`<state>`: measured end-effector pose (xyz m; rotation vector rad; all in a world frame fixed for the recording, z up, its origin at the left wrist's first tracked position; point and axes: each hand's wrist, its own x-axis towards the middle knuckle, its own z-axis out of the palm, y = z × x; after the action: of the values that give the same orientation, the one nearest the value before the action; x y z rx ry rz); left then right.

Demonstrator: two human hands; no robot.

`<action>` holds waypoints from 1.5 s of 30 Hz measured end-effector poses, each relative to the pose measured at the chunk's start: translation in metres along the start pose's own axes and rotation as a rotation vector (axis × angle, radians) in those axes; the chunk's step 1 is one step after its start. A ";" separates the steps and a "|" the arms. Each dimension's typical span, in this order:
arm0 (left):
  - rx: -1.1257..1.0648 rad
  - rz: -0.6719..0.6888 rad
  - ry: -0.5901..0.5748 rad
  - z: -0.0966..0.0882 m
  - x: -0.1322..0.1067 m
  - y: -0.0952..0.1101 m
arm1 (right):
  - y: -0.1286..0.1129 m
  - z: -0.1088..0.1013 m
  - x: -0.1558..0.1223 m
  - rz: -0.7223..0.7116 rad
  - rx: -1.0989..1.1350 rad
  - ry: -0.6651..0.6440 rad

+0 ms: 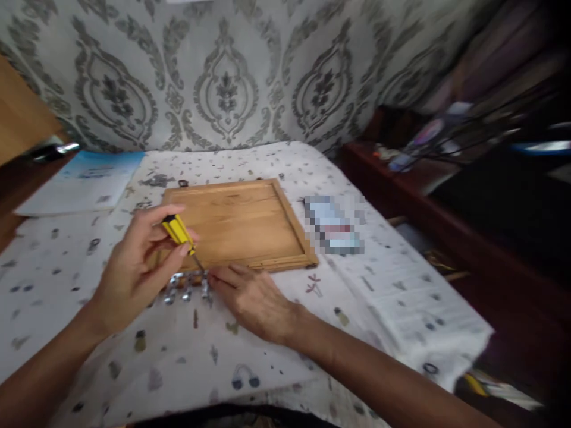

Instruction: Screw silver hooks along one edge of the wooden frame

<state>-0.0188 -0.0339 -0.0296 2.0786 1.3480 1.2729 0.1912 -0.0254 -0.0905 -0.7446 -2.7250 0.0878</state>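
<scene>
My left hand [138, 261] is closed on a small screwdriver [178, 230] with a yellow and black handle. Its thin shaft slants down to the right, and the tip is by a row of shiny metal pieces [186, 288] at the near edge of a wooden framed panel [241, 223]. My right hand [250, 294] lies beside the rightmost metal piece, fingers bent and pressed together at the panel's edge. What its fingertips pinch, if anything, is hidden. The panel rests flat on the table, its raised rim facing up.
A patterned white cloth [178, 368] covers the table. Right of the panel lies a pixelated phone-like object [334, 224]. A booklet [84, 181] with a blue top sits at the far left. Behind stands a patterned wall [227, 77]; a dark red cabinet [379, 184] is on the right.
</scene>
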 end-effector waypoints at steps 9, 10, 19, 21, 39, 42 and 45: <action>0.129 0.054 0.063 0.005 0.009 0.005 | 0.001 0.002 -0.001 -0.008 -0.014 -0.008; 0.156 0.089 0.080 0.005 0.010 0.005 | 0.001 0.002 -0.001 -0.010 -0.015 0.000; 0.199 0.118 0.041 -0.004 0.020 0.010 | 0.003 0.005 -0.001 -0.015 -0.018 0.029; 0.209 0.154 0.026 -0.006 0.020 0.009 | 0.004 0.007 -0.001 -0.011 -0.027 0.065; 0.230 0.184 -0.033 -0.015 0.027 0.020 | 0.006 0.011 0.001 -0.042 -0.036 0.158; 0.291 0.173 -0.045 -0.014 0.024 0.020 | 0.005 0.010 0.001 -0.041 -0.033 0.149; 0.355 0.217 -0.009 -0.012 0.024 0.020 | 0.005 0.010 0.001 -0.031 -0.022 0.131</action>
<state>-0.0148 -0.0248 0.0026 2.5273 1.4640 1.1698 0.1895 -0.0202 -0.1003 -0.6892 -2.6155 0.0013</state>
